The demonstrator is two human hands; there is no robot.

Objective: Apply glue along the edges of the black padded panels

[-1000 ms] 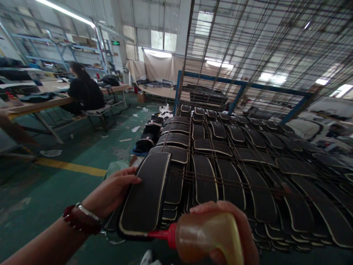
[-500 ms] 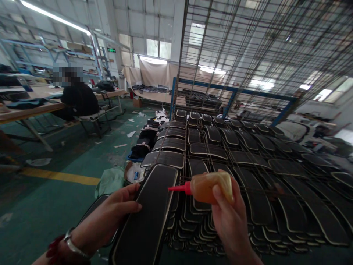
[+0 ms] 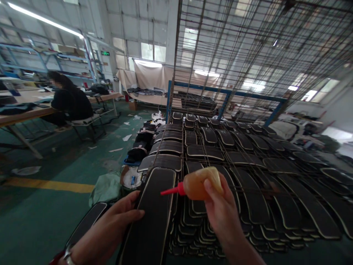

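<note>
My left hand (image 3: 121,218) grips a long black panel (image 3: 154,209) by its left edge, thumb on top and fingers mostly hidden beneath. The panel has rounded corners and a pale line along its border. My right hand (image 3: 220,200) is wrapped round a squeeze bottle (image 3: 200,184) of amber liquid with a red nozzle. The bottle lies nearly level, its nozzle tip pointing left over the panel's upper right part. I cannot tell whether the tip touches the panel. Another pale-edged panel (image 3: 85,222) shows behind my left forearm.
Many similar panels (image 3: 205,151) lie in layers on a wire rack to the right, with wire grids (image 3: 220,48) raised above. A green bag (image 3: 106,187) and black bundles (image 3: 138,149) sit on the floor. A person (image 3: 70,97) sits at a table at left.
The bottle and my right hand have shifted left, and the nozzle tip now reaches further over the panel, tilted slightly downward. The whole view has shifted slightly.
</note>
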